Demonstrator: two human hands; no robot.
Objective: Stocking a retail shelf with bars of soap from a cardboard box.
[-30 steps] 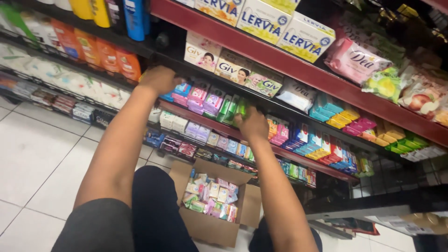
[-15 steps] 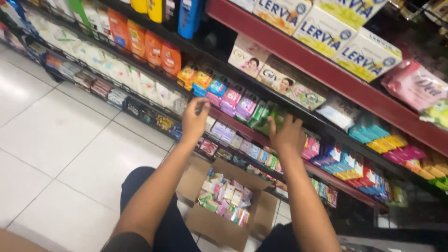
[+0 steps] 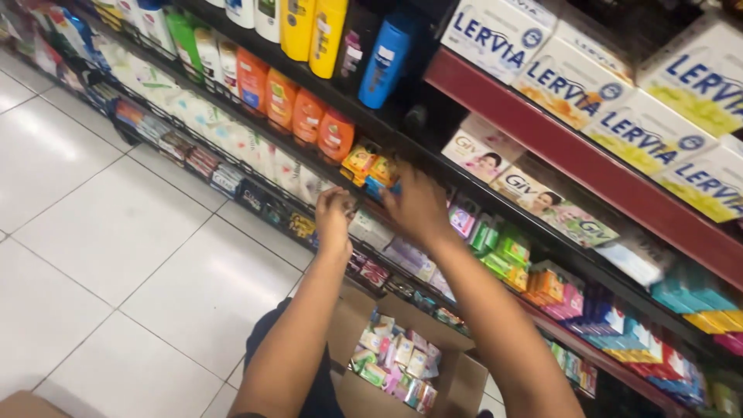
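- Soap packs (image 3: 374,172), small and orange-yellow, are sitting at the front edge of a dark store shelf (image 3: 402,128), just below the orange bottles (image 3: 308,116).
- Left hand (image 3: 335,213) is reaching to the shelf edge just beside the packs; fingers are curling inward, but whether they are clamping anything cannot be told.
- Right hand (image 3: 418,205) is lying over the packs, back to the camera; its grip is hidden.
- Cardboard box (image 3: 464,375) is standing open on the white tiled floor (image 3: 116,255) below both forearms, holding small pastel packets (image 3: 395,360).
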